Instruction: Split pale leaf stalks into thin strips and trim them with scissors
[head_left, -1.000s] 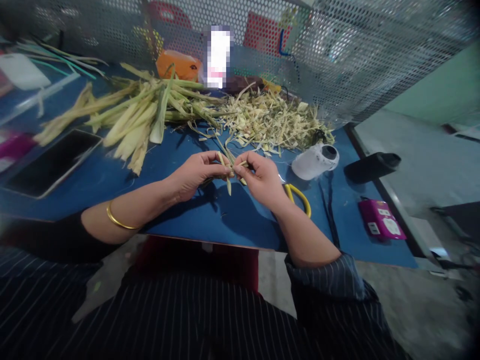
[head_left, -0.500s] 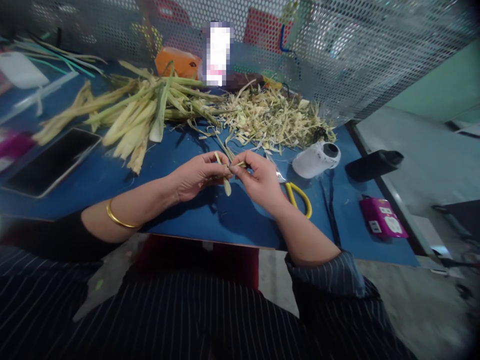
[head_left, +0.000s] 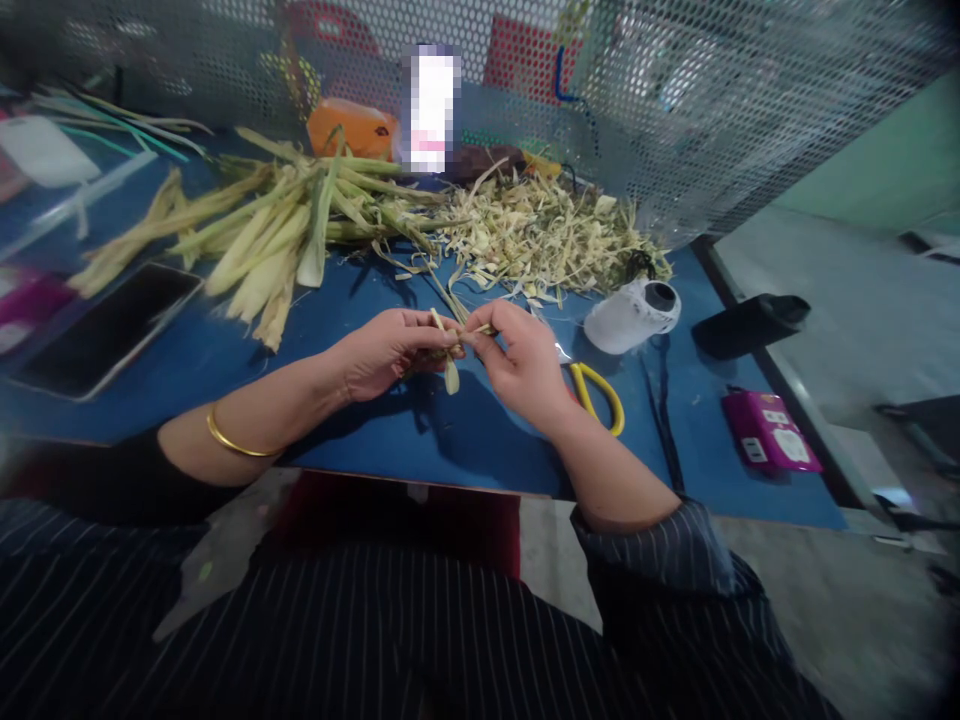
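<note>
Over the front middle of the blue table (head_left: 360,430), both hands meet at the fingertips. My left hand (head_left: 394,350) pinches a small pale plant strip (head_left: 451,376), one flat end of which hangs below the fingers. My right hand (head_left: 517,355) is closed in a pinch on the same strip, with a thin end showing by its forefinger. The fingers partly hide how the strip is bent or folded. Scissors with yellow handles (head_left: 611,395) lie beside my right hand, their blades partly covered by it.
A bundle of long dried leaves (head_left: 262,240) lies back left, beside a heap of shredded pieces (head_left: 547,235). A dark phone (head_left: 112,325), a white thread spool (head_left: 626,322), a black cylinder (head_left: 750,325) and a purple packet (head_left: 772,432) rest around. Perforated mesh (head_left: 660,110) closes the back.
The strip's hanging end has shifted slightly left and tilted. Both hands stay pinched together in nearly the same place; the view has shifted a little.
</note>
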